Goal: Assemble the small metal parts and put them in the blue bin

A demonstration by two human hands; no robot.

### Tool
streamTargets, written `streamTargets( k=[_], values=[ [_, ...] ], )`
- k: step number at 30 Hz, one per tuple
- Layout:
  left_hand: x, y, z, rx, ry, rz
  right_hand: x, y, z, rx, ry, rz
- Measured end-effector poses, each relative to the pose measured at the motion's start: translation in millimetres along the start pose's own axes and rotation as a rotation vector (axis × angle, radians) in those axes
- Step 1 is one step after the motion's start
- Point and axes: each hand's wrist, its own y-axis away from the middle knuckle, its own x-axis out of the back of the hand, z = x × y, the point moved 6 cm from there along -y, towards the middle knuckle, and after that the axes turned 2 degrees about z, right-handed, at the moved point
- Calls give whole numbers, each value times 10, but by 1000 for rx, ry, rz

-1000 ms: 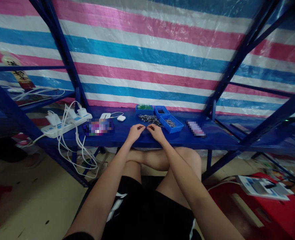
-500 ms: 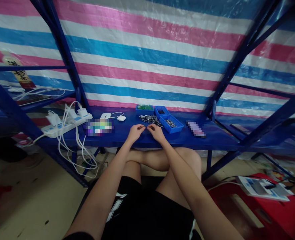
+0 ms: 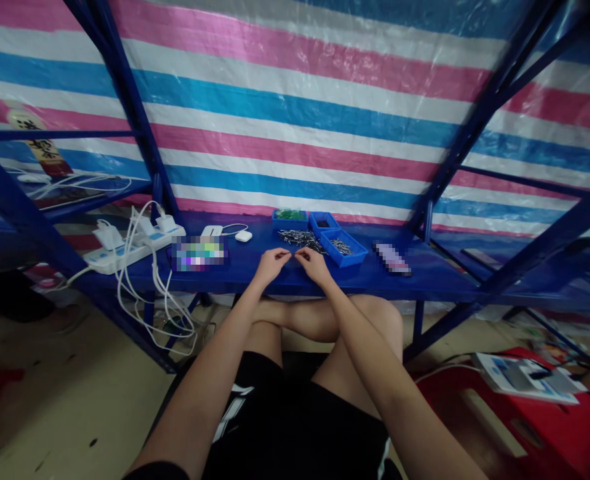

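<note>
My left hand (image 3: 273,263) and my right hand (image 3: 312,262) face each other over the front of the blue table (image 3: 255,283). On each, thumb and fingers are pinched together, and the fingertips nearly meet. Anything between them is too small to make out. Just beyond lies a loose pile of small black and silver pieces (image 3: 299,239). To the right of the pile, a blue tray (image 3: 359,259) contains thin silvery pieces (image 3: 342,247). Behind are a blue bin with dark contents (image 3: 323,217) and another with green pieces (image 3: 289,215).
A lit phone (image 3: 199,253) and a white power strip (image 3: 109,263) with tangled cables occupy the left side. A white earbud case (image 3: 243,236) lies behind the phone. Another phone (image 3: 392,258) rests at right. Blue metal posts (image 3: 132,100) frame the table before a striped sheet (image 3: 295,133).
Both hands stay in nearly the same place, still pinched close together. The pile and the trays look unchanged.
</note>
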Motion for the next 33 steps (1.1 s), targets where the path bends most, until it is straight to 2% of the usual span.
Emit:
streamTargets(
  k=[33],
  values=[
    [-4,-1,-29,4,26,-2,-4,3,-16,24,20,-13]
  ],
)
